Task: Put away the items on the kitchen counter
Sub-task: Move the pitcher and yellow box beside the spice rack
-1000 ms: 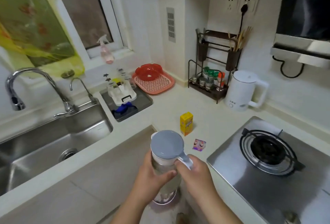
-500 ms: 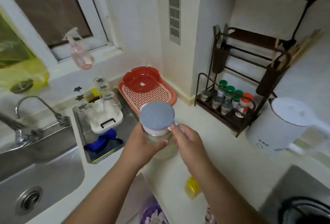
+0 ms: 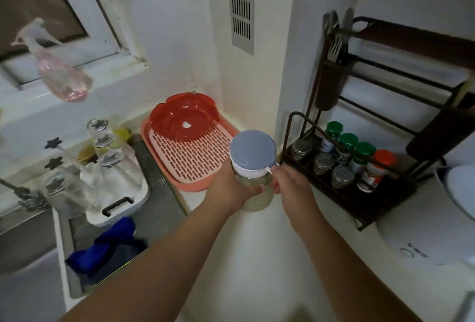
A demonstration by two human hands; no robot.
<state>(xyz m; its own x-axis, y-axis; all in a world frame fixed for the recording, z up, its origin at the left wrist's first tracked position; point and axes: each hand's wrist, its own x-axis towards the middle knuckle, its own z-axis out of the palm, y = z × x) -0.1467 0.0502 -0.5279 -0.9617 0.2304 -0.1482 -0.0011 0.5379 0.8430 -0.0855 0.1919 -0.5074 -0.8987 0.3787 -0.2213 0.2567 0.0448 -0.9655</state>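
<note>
Jug (image 3: 253, 167) was gripped two-handed, left hand (image 3: 232, 188) wrapping its glass body, right hand (image 3: 290, 185) pinching the handle, probably steadying it upright near the rack (image 3: 359, 198).

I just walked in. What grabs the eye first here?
Both hands hold a glass pitcher with a grey-blue lid at centre, left hand round its body, right hand at its handle. Behind it, a red bowl sits on a pink drain tray; a spice rack stands right.

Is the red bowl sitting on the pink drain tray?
Yes, the red bowl rests on the back part of the pink drain tray, beside the corner wall.
</note>
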